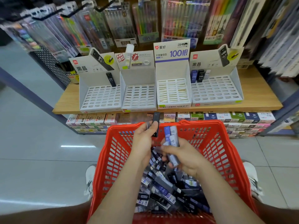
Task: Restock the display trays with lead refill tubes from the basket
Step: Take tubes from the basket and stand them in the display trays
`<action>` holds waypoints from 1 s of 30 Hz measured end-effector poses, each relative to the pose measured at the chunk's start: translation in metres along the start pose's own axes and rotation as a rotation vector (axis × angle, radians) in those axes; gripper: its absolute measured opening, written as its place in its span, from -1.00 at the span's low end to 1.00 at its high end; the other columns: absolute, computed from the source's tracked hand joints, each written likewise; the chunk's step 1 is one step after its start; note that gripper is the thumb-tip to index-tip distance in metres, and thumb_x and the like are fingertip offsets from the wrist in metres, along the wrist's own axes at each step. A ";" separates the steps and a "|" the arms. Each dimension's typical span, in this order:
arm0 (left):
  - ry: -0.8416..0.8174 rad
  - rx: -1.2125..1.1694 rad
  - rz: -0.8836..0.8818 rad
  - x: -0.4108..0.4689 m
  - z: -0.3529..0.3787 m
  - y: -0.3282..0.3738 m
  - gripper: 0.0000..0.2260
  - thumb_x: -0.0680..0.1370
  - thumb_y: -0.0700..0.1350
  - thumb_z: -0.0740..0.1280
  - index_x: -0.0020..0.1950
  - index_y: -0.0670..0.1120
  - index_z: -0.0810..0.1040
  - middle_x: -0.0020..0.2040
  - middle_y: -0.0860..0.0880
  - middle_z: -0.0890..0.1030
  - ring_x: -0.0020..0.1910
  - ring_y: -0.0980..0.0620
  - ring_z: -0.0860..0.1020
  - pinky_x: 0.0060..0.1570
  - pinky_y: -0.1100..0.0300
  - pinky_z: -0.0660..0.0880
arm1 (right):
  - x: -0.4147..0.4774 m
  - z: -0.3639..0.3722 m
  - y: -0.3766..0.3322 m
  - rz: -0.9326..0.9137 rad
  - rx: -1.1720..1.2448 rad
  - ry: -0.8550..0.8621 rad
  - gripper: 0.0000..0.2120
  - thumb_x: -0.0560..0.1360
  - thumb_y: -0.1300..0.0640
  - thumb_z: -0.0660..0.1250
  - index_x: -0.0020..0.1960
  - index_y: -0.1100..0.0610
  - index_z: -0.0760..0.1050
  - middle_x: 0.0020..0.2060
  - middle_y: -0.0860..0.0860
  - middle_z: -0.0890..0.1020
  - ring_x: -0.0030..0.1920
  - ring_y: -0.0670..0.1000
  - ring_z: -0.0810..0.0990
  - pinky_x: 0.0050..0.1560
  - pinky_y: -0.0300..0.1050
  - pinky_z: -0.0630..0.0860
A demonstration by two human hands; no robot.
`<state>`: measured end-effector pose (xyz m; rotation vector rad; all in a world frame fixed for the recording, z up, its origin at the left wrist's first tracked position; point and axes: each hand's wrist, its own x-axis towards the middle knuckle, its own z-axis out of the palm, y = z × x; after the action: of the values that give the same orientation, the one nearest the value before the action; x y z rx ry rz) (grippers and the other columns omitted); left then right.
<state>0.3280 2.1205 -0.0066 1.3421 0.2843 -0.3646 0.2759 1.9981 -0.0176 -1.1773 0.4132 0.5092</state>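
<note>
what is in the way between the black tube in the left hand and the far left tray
Nothing visible. The left hand holds the black tube above the basket's far rim, and only open air lies between it and the far left tray. One tube stands in that tray's back row; the other slots show empty.

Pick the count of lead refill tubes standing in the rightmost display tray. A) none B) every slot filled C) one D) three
D: a blue tube, a black tube and a pale tube stand side by side in the back row of the rightmost display tray.
</note>
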 end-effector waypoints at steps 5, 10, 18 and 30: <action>-0.110 0.208 0.040 -0.001 -0.001 0.000 -0.92 0.51 -0.18 0.40 -0.01 -0.14 0.60 -0.15 -0.12 0.70 -0.12 -0.08 0.67 -0.03 0.07 0.55 | 0.006 -0.006 -0.023 -0.244 0.034 0.229 -0.95 0.55 0.21 0.37 -0.04 0.16 0.50 -0.32 0.06 0.51 -0.39 -0.05 0.46 -0.51 -0.25 0.36; -0.167 0.368 0.113 -0.002 0.001 0.001 -0.81 0.43 -0.12 0.50 -0.05 -0.16 0.59 -0.20 -0.13 0.65 -0.24 0.02 0.63 -0.09 0.09 0.54 | 0.008 -0.009 -0.039 -0.295 0.035 0.238 -0.89 0.51 0.17 0.43 -0.03 0.18 0.54 -0.37 0.02 0.52 -0.43 -0.08 0.44 -0.53 -0.26 0.34; -0.114 0.198 0.033 -0.011 -0.007 0.028 -0.84 0.52 -0.16 0.40 -0.04 -0.25 0.58 -0.21 -0.14 0.65 -0.43 0.14 0.56 -0.37 0.30 0.46 | 0.018 0.007 -0.040 -0.296 0.444 0.187 -0.93 0.51 0.18 0.39 -0.06 0.14 0.51 -0.37 0.02 0.53 -0.40 -0.06 0.47 -0.59 -0.30 0.30; -0.233 1.100 0.100 0.020 -0.044 0.103 -0.84 0.41 -0.14 0.44 -0.37 -0.01 0.56 -0.38 -0.06 0.59 -0.40 0.03 0.50 -0.32 0.18 0.38 | 0.021 0.044 -0.108 -0.594 -0.694 0.068 -0.88 0.45 0.09 0.50 -0.09 0.04 0.56 -0.34 -0.10 0.61 -0.42 -0.23 0.50 -0.36 -0.34 0.43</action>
<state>0.3894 2.1812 0.0677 2.3492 -0.2336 -0.6284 0.3569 2.0110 0.0672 -1.9018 -0.0886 0.0783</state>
